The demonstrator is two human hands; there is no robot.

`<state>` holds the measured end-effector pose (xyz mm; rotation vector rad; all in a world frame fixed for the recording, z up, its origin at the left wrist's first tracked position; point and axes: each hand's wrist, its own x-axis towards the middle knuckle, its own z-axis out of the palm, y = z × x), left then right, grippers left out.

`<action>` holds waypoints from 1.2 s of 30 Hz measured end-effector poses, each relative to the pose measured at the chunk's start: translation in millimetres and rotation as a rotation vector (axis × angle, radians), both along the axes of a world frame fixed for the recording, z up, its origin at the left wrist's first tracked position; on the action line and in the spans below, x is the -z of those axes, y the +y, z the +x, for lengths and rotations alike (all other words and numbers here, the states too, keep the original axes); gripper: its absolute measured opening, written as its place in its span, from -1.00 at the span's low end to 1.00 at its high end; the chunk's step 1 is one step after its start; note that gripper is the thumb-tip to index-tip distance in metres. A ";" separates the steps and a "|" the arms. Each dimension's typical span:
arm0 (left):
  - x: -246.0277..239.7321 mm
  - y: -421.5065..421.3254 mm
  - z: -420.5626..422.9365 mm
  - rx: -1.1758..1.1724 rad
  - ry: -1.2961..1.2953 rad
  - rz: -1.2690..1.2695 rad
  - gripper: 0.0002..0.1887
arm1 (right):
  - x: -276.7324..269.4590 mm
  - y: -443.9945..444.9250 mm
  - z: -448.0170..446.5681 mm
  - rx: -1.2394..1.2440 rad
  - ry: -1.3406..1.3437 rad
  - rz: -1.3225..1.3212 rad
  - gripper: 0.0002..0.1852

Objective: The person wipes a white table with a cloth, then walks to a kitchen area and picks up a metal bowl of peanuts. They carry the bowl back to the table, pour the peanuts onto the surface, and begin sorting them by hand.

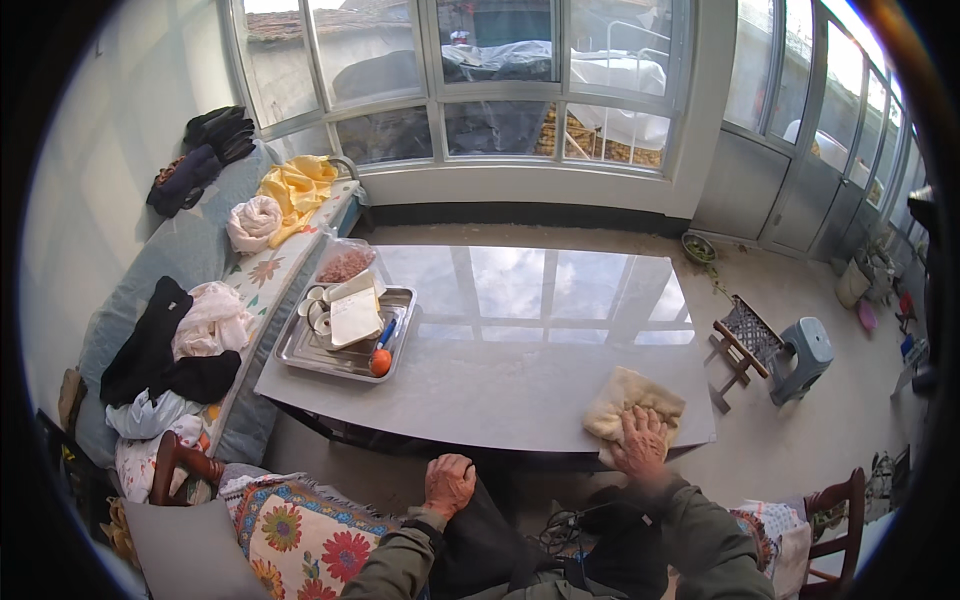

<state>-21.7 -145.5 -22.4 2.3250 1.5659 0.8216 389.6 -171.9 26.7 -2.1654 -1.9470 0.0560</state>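
Note:
My right hand (pixel 642 442) lies spread on a folded cream cloth (pixel 626 394), which rests near the right front corner of a glossy pale table (pixel 487 382). Part of the cloth hangs at the table's front edge. My left hand (pixel 450 480), its fingers curled, rests by my left knee in front of the table and holds nothing that shows. On the table's left side stands a metal tray (pixel 349 369) with cups, a notepad (pixel 356 316), a blue pen (pixel 386 334) and an orange-red fruit (pixel 380 363).
A plastic bag of pinkish food (pixel 345 262) stands behind the tray. At left, a daybed (pixel 251 289) bears clothes and bedding. Beyond the table's right end are a woven folding stool (pixel 746 337), a grey plastic stool (pixel 810 349) and a metal bowl (pixel 698 249) with greens.

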 end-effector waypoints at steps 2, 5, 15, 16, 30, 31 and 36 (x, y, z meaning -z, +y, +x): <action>1.5 1.1 4.0 -0.017 -0.014 -0.020 -0.85 | 3.9 -1.1 -22.1 -0.078 -0.040 -0.021 -0.12; 0.7 2.1 5.6 0.009 -0.021 -0.024 -0.84 | 8.6 2.4 -58.2 -0.159 -0.151 0.048 -0.14; 2.7 -1.2 1.5 -0.006 -0.012 -0.054 -0.84 | 27.7 16.3 -102.8 -0.312 -0.221 0.189 -0.33; 3.3 -0.6 0.4 0.001 -0.006 -0.054 -0.84 | 28.3 14.3 -98.2 -0.333 -0.194 0.170 -0.36; 19.8 6.7 -9.4 0.046 -0.003 -0.087 -0.82 | 15.6 -7.3 6.8 -0.051 0.133 0.255 -0.46; 21.0 7.7 -9.8 0.039 0.008 -0.110 -0.82 | 16.5 -8.9 15.1 -0.017 0.099 0.230 -0.44; 18.9 5.6 -8.8 0.010 0.006 -0.107 -0.81 | 30.6 -19.4 55.2 0.165 0.013 0.239 -0.36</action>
